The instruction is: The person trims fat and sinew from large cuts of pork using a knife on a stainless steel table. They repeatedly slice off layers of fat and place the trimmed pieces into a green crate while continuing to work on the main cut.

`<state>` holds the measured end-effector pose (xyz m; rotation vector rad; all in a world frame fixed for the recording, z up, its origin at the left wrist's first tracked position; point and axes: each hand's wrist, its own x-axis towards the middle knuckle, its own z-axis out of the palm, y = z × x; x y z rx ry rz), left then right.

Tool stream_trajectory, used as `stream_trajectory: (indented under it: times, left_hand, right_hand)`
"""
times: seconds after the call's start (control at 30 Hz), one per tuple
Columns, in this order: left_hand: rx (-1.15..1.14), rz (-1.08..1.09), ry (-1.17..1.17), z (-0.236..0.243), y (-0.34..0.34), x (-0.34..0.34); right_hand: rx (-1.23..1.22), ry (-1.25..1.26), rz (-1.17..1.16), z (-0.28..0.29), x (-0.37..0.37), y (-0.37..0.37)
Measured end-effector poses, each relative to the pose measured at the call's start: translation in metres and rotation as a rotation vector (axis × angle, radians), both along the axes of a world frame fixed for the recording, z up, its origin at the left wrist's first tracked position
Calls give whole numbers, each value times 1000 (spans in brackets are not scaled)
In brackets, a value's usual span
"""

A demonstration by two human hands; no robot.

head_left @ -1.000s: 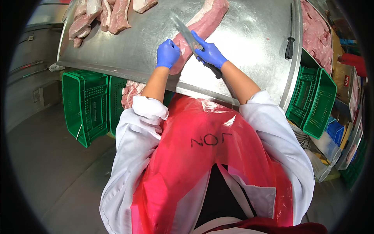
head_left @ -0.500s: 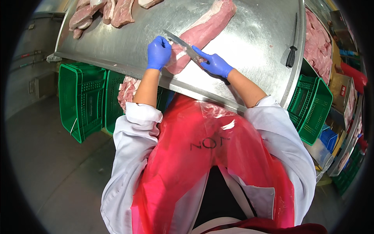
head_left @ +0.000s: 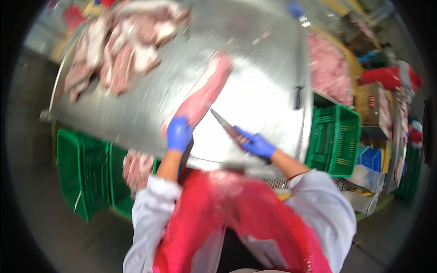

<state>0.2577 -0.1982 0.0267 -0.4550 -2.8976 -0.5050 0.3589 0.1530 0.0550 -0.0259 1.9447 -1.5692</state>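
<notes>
A long, pale pink strip of meat, looking like a pork loin [head_left: 205, 88], lies slantwise on the steel table, whitish along its left edge. My left hand [head_left: 180, 133], in a blue glove, is closed over the loin's near end; its fingertips are slightly blurred. My right hand [head_left: 257, 144], gloved in blue too, grips a knife [head_left: 221, 120] by its handle. The blade points up and left, its tip just right of the loin and apart from it.
Pale meat pieces [head_left: 120, 68] are heaped at the table's far left. Another knife [head_left: 297, 98] lies by the right edge, beside a container of pink meat [head_left: 330, 68]. Green crates [head_left: 75, 168] stand below the left edge, and a green crate [head_left: 341, 141] at the right.
The knife has come off the loin to its right. My left hand now holds the loin's near end. The view has shifted, showing more of the table's far side and the meat heap.
</notes>
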Motion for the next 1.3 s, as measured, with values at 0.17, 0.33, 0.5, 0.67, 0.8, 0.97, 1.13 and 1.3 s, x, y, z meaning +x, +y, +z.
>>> stream_trajectory:
  times: [0.17, 0.33, 0.5, 0.67, 0.8, 0.97, 1.13, 1.3]
  left_hand:
    - [183, 141, -32, -4, -25, -13]
    - [311, 244, -113, -5, -40, -8]
    - [419, 350, -201, 5, -40, 2]
    - [426, 305, -101, 0, -46, 4]
    - [428, 359, -189, 10, -45, -3]
    - [387, 324, -192, 6, -44, -2]
    - [264, 233, -220, 7, -50, -6]
    - [265, 221, -204, 9, -53, -9]
  right_hand:
    - [9, 51, -132, -1, -32, -27]
    - [-76, 62, -183, -1, -51, -74]
    - [-111, 101, -134, -15, -76, -126]
    - [-46, 131, -62, -12, -99, -148]
    - [-61, 171, -119, -19, -103, -151]
    - [-61, 212, -69, -11, -106, -156]
    - [-142, 149, -92, -29, -106, -161]
    - [-124, 160, -42, -25, -102, -179]
